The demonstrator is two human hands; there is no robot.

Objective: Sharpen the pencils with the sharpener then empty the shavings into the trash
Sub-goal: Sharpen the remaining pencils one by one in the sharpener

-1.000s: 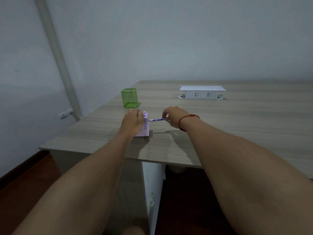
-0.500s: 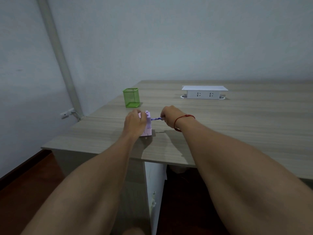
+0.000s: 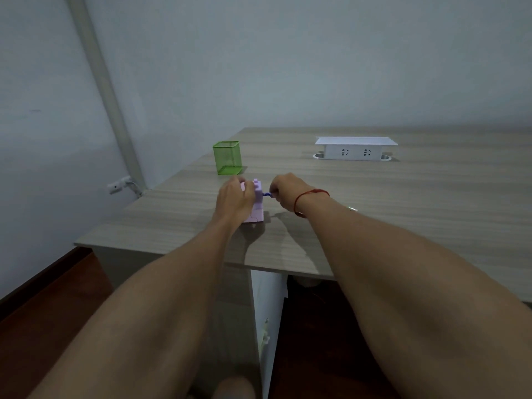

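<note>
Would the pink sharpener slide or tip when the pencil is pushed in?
The sharpener looks like light plastic, so it may slide on the smooth table. Taller than wide, with the pencil entering high, it might tip; the left hand grips it.

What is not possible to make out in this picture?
Head view:
1. The pencil: its tip is inside the sharpener, and its other end is inside the right hand.
2. The sharpener's left side: covered by the left hand.
3. Any shavings: hidden by the sharpener's body.
4. The trash: outside the frame.
</note>
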